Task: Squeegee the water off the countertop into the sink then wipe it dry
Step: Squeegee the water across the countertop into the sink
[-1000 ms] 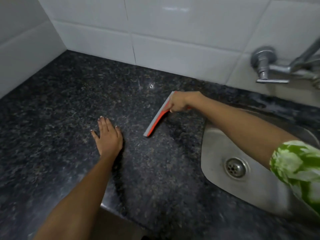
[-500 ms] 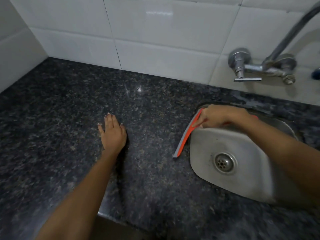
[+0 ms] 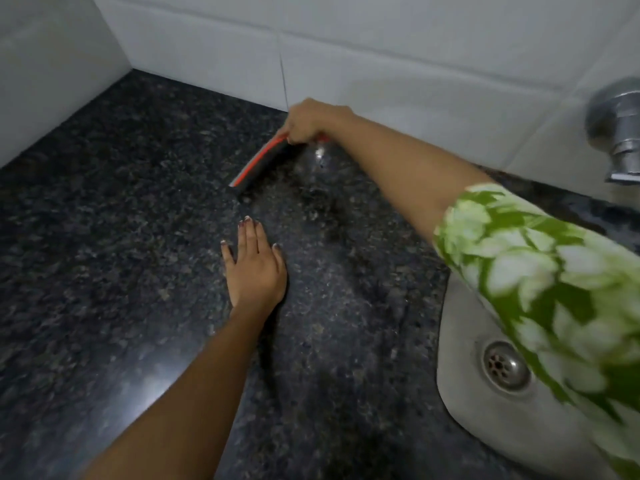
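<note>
Now your right hand (image 3: pixel 313 121) is up near the top middle of the frame, close to the white tile wall (image 3: pixel 381 64). Its grip is closed around the top of the squeegee (image 3: pixel 258 162), which is red with a dark blade. The squeegee slants down and to the left from your hand, and its long blade edge rests on the dark speckled counter (image 3: pixel 104 237). The handle is mostly hidden under your fingers, so only a bit of red shows on each side of the hand.

Your left hand (image 3: pixel 254 268) lies flat on the counter in the middle of the frame, below the squeegee and apart from it. Its fingers are spread a little and point up toward the wall. It holds nothing.

Your right arm reaches across from the right side, and its green and white sleeve (image 3: pixel 540 278) is blurry and covers part of the sink (image 3: pixel 460 375). The sink is at the lower right of the frame, well apart from the squeegee, with its round metal drain (image 3: pixel 504 365) showing. A shiny metal tap (image 3: pixel 620 129) sticks out of the wall at the right edge. The counter has a shiny patch at the lower left.
</note>
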